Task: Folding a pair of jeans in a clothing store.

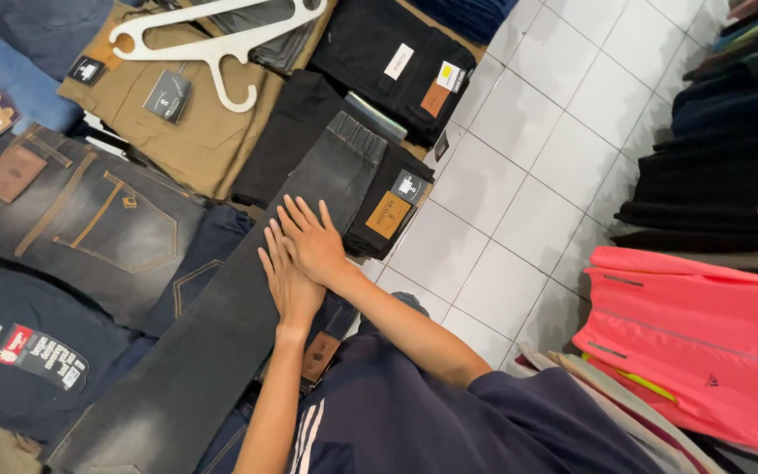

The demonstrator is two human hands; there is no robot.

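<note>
Left hand (289, 283) | right hand (313, 241) overlapping | flat on grey jeans (221, 333)

Both arms reach up from the bottom centre of the frame toward its middle. The left hand (289, 281) lies flat, palm down, fingers straight and close together, pointing to the upper left. The right hand (313, 239) lies across it, also flat and open, its palm covering the left fingers. The right forearm runs in diagonally from the lower right, bare below a dark sleeve.
</note>
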